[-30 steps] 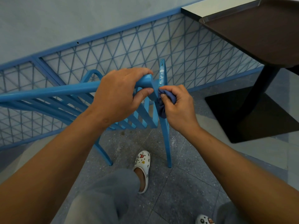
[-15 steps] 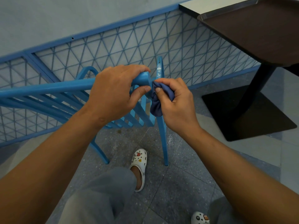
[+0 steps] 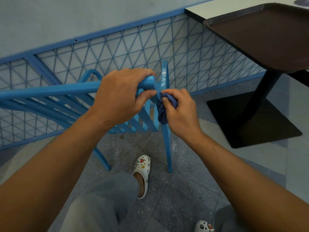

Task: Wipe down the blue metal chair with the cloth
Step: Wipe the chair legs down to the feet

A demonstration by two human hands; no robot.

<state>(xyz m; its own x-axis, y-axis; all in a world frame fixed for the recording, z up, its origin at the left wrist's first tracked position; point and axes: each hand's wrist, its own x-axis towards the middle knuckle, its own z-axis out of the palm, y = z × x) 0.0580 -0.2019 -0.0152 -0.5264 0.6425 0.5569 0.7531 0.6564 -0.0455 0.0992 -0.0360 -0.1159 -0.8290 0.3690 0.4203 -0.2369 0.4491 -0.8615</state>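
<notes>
- Left hand point(image 3: 123, 96) wrapped round top rail of tilted blue metal slatted chair point(image 3: 50, 91).
- Right hand point(image 3: 180, 111) clutches bunched dark-blue cloth point(image 3: 163, 113), pressed to chair's rear upright post.
- Post runs downward from cloth; right hand nearer.

Chair point(image 3: 50, 91) tipped close vs mesh rail point(image 3: 117, 52); table point(image 3: 260, 36) crowds rt side; open floor point(image 3: 184, 190) nearer the feet.

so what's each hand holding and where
Left hand grips the chair by its top rail, near the corner. Right hand holds the bunched cloth, pinched at its upper end against the chair's upright.
</notes>
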